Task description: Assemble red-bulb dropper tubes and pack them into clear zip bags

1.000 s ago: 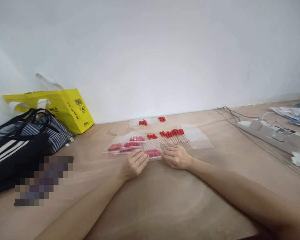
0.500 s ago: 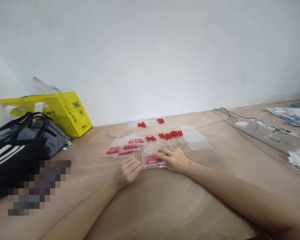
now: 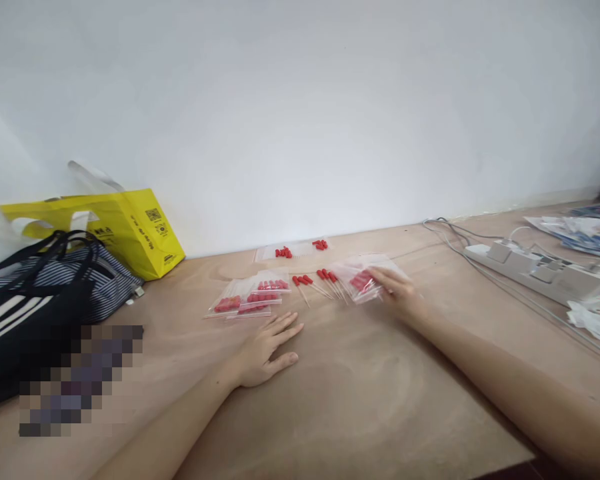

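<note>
My right hand (image 3: 403,297) has its fingers closed on a clear zip bag (image 3: 357,293) holding several red-tipped white sticks. The bag is tilted over part of a row of loose red-tipped sticks (image 3: 327,275) and hides some of them. Open and flat, my left hand (image 3: 270,350) rests on the brown tabletop with fingers spread, holding nothing. Just beyond its fingertips lie several overlapping filled zip bags (image 3: 257,298) with red pieces showing through. Three more loose sticks (image 3: 303,281) lie between those bags and the row.
Near the wall, two clusters of red-tipped pieces (image 3: 283,253) lie on clear plastic. To the left stand a yellow shopping bag (image 3: 145,233) and a dark striped bag (image 3: 105,280). A white power strip (image 3: 525,273) with cables and printed packets (image 3: 580,233) lie at right.
My right hand has carried the filled zip bag right and away from me, over the stick row. My left hand has let go of the bag's edge and spread flat on the table.
</note>
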The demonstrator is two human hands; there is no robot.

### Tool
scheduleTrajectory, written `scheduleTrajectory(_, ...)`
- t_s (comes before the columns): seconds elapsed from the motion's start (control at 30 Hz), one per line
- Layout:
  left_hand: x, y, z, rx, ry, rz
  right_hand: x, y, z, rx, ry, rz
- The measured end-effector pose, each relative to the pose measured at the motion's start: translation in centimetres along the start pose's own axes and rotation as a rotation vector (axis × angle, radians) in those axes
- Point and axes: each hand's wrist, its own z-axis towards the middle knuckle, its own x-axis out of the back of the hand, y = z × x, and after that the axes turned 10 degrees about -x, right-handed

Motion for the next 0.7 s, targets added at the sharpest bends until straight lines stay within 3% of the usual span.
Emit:
scheduleTrajectory(0.1, 0.0, -0.1, 0.1, -0.005, -0.009, -0.003, 1.5, 4.2, 0.3, -0.156, 0.018, -0.037)
scheduleTrajectory(0.23, -0.1, -0.3, 0.1, -0.012, -0.019, -0.006, 2.7, 7.6, 0.3, -0.211, -0.162, -0.078)
scheduleTrajectory(0.33, -0.1, -0.3, 0.1, 0.007, -0.051, -0.034, 3.6, 8.4, 0.2, -0.266, -0.312, -0.098)
scheduleTrajectory(0.43, 0.1, -0.2, 0.2, 0.048, -0.095, -0.091, 4.8, 8.6, 1.1, -0.459, -0.426, -0.067)
scheduleTrajectory(0.6, 0.4, -0.1, 0.4, 0.146, -0.158, -0.207, 5.0, 8.5, 4.2, -0.984, -0.358, -0.141)
scheduleTrajectory(0.7, 0.5, 0.1, 0.4, 0.171, -0.168, -0.241, 3.1, 8.8, 5.7, -1.105, -0.359, -0.301)
